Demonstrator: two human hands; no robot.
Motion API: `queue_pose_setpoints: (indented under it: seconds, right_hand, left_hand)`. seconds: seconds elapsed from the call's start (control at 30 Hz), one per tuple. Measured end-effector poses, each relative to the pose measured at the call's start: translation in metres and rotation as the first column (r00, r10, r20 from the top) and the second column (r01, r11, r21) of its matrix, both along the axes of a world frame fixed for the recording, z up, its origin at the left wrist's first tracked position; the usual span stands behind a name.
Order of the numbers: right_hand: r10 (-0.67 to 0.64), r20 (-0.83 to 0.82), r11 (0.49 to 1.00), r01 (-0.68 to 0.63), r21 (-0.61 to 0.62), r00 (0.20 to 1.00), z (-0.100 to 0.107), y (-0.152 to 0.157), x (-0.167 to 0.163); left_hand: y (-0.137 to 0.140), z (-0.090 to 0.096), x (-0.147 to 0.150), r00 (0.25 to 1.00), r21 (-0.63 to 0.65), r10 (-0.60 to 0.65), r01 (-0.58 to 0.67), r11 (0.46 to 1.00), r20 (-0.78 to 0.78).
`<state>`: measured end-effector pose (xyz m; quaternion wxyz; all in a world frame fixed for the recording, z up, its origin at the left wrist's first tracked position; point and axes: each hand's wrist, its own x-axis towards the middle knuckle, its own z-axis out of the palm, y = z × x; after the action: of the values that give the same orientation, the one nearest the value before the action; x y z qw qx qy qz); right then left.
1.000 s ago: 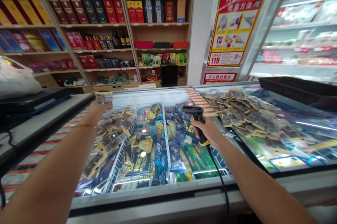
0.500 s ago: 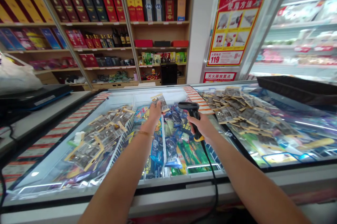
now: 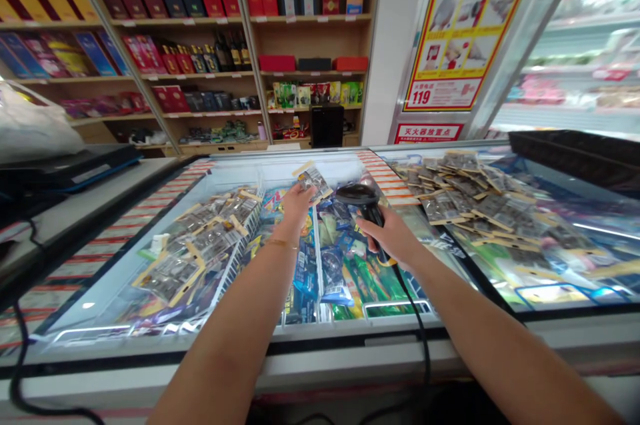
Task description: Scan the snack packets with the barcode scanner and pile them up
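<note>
Pinching a flat packet [image 3: 316, 180] above a chest freezer [image 3: 345, 347], the left hand [image 3: 297, 204] has swung in from the left, putting packet near the scanner [image 3: 371, 213] wrapped in the right hand [image 3: 393, 235]. The packet's long axis slants far-left to near-right; the scanner's head points left.

Glass-topped freezer [image 3: 345, 360], left packet pile [image 3: 173, 272], right packet pile [image 3: 493, 212], black tray [image 3: 575, 157]

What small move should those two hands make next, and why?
Probably turn the packet a little toward the scanner and hold it steady: the left hand pinches it just in front of the scanner's head, while the right hand grips the scanner's handle. No code is readable on the packet from here.
</note>
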<state>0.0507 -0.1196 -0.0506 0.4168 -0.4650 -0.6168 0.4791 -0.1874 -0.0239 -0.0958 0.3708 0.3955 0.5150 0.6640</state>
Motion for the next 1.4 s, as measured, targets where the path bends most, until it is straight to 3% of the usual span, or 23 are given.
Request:
queue_pose_setpoints:
  seconds: [0.3,0.73,1.0,1.2,1.4]
  right_hand:
    - [0.024,0.074,1.000,-0.025,0.014,0.997,0.000,-0.002,0.000]
    - [0.036,0.091,0.999,-0.036,-0.008,0.995,0.005,-0.004,-0.002]
    - [0.026,-0.005,1.000,-0.026,-0.016,1.000,0.006,-0.002,-0.002]
    - [-0.043,-0.182,0.997,0.032,-0.065,0.982,0.015,0.008,0.004]
    - [-0.082,-0.270,0.996,0.066,-0.066,0.959,0.023,0.001,0.050]
  left_hand:
    - [-0.002,0.001,-0.002,0.997,0.034,-0.073,0.073,0.997,-0.009]
    - [-0.001,0.000,-0.001,0.998,0.032,-0.061,0.061,0.998,-0.017]
    - [-0.004,0.005,0.002,0.999,0.012,-0.050,0.050,0.999,-0.009]
    - [-0.013,0.016,0.006,0.999,-0.015,-0.025,0.024,1.000,-0.033]
    - [-0.016,0.028,0.033,1.000,-0.093,0.019,-0.020,0.995,-0.016]
